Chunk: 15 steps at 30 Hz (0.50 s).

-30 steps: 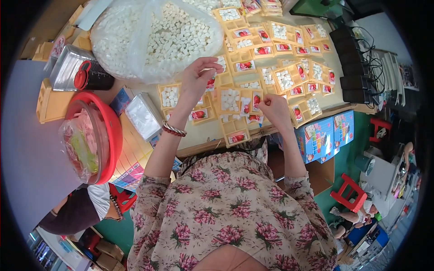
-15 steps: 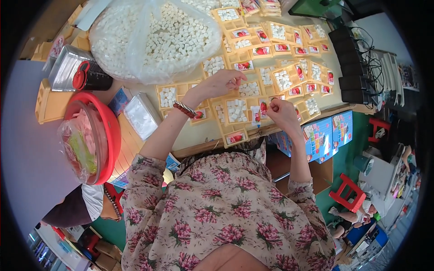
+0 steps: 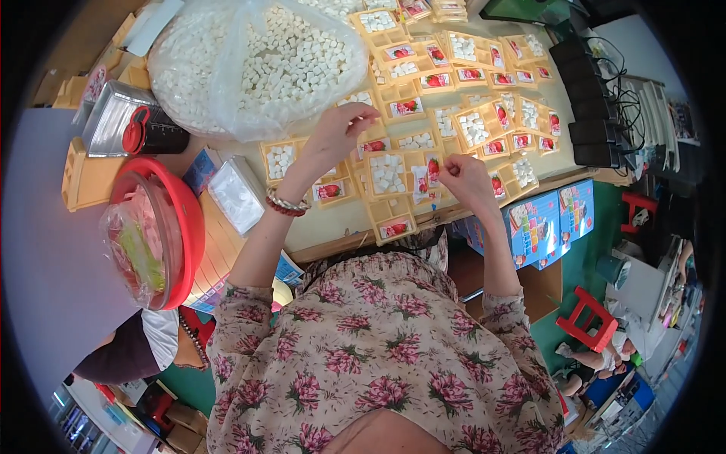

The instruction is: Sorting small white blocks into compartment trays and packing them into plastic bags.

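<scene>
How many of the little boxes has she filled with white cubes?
Many yellow boxes already hold white cubes. The left hand hovers over the rows; the right hand pinches something by a filled box. The big bag of cubes is still quite full.

head cam | looks straight down (fisheye, close) | faces table (image 3: 333,227) edge

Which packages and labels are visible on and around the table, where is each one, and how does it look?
Big clear plastic bag of small white cubes: table's far left, bulging.
Open yellow cardboard trays: spread over the table centre and right, some holding white cubes.
Small white sachet with red fruit picture: near the right hand.
Blue printed cartons: below the table's right edge, rectangular, colourful.
</scene>
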### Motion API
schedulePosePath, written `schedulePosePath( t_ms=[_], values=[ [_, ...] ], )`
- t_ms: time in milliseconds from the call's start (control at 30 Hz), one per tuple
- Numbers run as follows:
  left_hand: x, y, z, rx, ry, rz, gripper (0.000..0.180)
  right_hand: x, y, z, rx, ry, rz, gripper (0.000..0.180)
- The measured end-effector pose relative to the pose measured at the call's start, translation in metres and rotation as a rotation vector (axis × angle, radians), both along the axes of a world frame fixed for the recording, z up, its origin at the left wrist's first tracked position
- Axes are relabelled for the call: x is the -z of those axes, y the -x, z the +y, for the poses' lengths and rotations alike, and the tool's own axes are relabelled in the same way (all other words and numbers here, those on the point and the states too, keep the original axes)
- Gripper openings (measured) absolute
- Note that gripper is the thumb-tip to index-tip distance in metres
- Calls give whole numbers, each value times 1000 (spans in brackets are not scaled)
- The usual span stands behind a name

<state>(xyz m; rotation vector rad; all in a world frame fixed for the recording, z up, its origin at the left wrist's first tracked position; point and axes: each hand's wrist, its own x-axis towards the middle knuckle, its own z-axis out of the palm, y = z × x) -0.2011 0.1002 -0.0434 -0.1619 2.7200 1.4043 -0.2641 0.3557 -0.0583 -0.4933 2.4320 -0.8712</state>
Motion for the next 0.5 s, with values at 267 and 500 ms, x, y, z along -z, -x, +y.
schedulePosePath(
  t_ms=[267, 500],
  values=[
    [-25, -51, -9, -292, -253, 124, 18, 20, 5, -21, -50, 56, 187, 20],
    [-37, -104, 5, -435, -388, 124, 21, 22, 2, -21, -50, 20, 230, 19]
  ],
)
